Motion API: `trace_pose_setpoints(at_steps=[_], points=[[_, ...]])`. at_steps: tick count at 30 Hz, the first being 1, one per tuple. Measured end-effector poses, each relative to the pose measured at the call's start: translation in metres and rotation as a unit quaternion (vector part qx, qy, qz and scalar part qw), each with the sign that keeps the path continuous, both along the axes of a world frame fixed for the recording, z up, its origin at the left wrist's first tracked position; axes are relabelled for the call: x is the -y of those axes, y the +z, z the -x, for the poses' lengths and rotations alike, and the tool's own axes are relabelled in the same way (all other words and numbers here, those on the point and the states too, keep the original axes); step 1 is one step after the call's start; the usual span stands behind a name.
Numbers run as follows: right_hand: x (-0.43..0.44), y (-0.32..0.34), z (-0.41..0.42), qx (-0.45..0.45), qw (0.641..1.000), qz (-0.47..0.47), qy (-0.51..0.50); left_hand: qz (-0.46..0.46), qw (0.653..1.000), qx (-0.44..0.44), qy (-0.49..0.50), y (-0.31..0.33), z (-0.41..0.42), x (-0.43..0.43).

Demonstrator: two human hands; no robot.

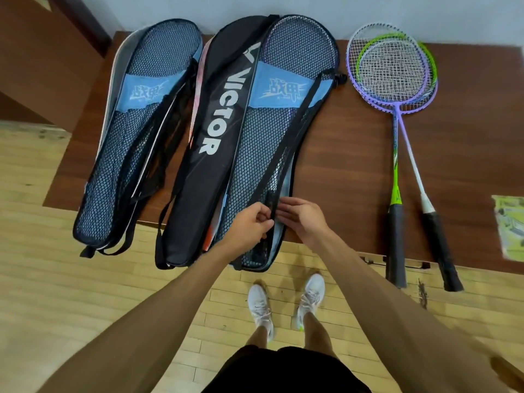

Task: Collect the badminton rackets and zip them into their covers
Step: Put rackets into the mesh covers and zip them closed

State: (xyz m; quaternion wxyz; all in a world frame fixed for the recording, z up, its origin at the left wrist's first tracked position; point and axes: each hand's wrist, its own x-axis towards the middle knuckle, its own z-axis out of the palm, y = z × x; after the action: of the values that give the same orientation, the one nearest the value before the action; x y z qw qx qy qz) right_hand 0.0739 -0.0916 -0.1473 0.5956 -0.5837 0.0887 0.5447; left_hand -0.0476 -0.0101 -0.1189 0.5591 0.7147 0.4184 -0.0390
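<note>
Three racket covers lie side by side on a dark wooden table [354,165]: a blue mesh cover [136,131] at left, a black Victor cover [215,131] in the middle, and a second blue mesh cover [278,114] partly over it. A purple racket frame shows through that second cover's mesh. My left hand [249,222] pinches its black strap near the handle end. My right hand [300,219] rests beside the strap with fingers bent against the cover's edge. A purple racket [408,137] and a green racket [395,165] lie crossed at right, outside any cover.
The covers' handle ends and the racket grips [397,245] hang over the table's front edge. A greenish packet [510,228] lies at the table's right edge. Below is a light wood floor [56,279] with my white shoes [261,304]. A wall runs behind the table.
</note>
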Motion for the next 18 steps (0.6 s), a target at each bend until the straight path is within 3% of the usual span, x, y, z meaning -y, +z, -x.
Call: trace_pose_setpoints(at_steps=[6, 12, 14, 18], points=[[-0.019, 0.015, 0.012, -0.029, 0.992, -0.065, 0.104, 0.019, 0.999, 0.031, -0.020, 0.026, -0.005, -0.013], [0.004, 0.023, -0.009, 0.119, 0.987, 0.082, 0.074, -0.064, 0.993, -0.031, -0.092, 0.014, -0.005, -0.018], [0.021, 0.027, -0.018, 0.187, 0.967, 0.139, 0.107, -0.100, 0.988, -0.037, -0.111, 0.013, -0.009, -0.015], [0.051, 0.043, -0.037, 0.373, 0.872, 0.238, 0.208, -0.113, 0.981, -0.038, -0.154, 0.023, -0.029, -0.009]])
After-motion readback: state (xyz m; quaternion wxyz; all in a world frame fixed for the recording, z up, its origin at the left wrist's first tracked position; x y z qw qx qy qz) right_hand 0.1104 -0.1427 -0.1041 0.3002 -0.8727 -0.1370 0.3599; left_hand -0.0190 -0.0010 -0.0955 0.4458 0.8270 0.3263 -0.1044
